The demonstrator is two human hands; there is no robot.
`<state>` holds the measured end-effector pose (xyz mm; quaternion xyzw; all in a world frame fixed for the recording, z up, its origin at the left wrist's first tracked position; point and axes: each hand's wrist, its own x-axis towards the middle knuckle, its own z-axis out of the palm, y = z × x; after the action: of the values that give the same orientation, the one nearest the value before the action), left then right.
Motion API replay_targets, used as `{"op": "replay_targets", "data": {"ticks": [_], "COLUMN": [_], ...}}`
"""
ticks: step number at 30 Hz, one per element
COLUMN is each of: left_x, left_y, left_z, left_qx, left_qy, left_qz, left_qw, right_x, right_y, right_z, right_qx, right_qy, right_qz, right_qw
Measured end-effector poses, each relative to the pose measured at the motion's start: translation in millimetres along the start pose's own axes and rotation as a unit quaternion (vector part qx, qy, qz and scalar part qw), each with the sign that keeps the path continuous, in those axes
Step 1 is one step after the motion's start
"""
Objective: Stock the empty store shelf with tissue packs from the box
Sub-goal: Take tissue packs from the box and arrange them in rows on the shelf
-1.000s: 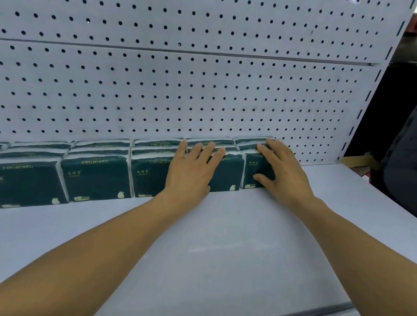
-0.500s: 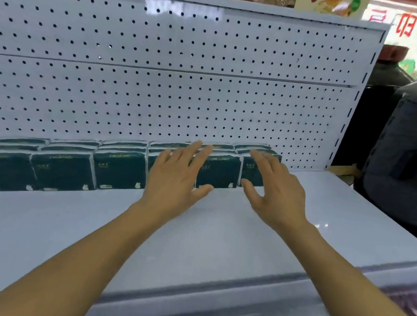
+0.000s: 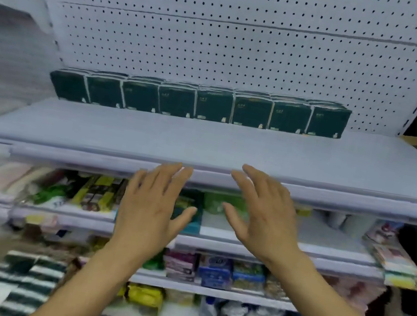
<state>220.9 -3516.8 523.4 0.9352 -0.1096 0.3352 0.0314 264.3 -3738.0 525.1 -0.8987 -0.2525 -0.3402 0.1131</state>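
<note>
Dark green tissue packs (image 3: pixel 199 102) line the back of the white shelf (image 3: pixel 204 143), well beyond both hands. The left hand (image 3: pixel 151 209) and right hand (image 3: pixel 263 215) hover before its front edge, fingers spread, holding nothing.

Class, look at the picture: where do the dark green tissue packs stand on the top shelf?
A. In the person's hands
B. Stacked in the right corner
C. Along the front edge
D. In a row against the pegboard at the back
D: the tissue packs line the back of the shelf, touching the pegboard.

Dark green tissue packs (image 3: pixel 199 103); white shelf (image 3: pixel 204 143); white pegboard (image 3: pixel 232 52) dotted with black holes.
</note>
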Motion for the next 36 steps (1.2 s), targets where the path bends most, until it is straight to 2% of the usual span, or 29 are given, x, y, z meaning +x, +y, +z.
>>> {"op": "replay_targets", "data": {"ticks": [7, 13, 18, 24, 29, 36], "left_x": [-119.8, -211.6, -281.3, -362.2, -410.0, -457.4], "left_y": [-74.8, -164.5, -250.0, -347.0, -402.9, -442.5], "left_z": [-34.1, -61.4, -76.8, -70.9, -40.5, 15.8], "left_qx": [0.044, 0.063, 0.059, 0.037, 0.007, -0.098], "left_qy": [-0.103, -0.178, -0.268, -0.371, -0.462, -0.559], "left_qz": [-0.092, -0.203, -0.281, -0.316, -0.325, -0.356], "left_qw": [0.989, 0.961, 0.92, 0.872, 0.825, 0.742], "right_x": [-21.1, -17.5, -19.5, -33.2, -55.2, -96.5], "right_y": [-118.6, -221.3, -311.4, -398.8, -442.6, -482.0], "right_z": [43.6, 91.4, 138.9, 205.5, 259.5, 315.0], "right_qx": [0.083, 0.12, 0.147, 0.151, 0.136, 0.11], "right_qy": [-0.097, -0.17, -0.226, -0.368, -0.46, -0.546], "right_qz": [-0.077, -0.121, -0.14, -0.134, -0.112, -0.151], "right_qw": [0.989, 0.971, 0.953, 0.908, 0.87, 0.816]}}
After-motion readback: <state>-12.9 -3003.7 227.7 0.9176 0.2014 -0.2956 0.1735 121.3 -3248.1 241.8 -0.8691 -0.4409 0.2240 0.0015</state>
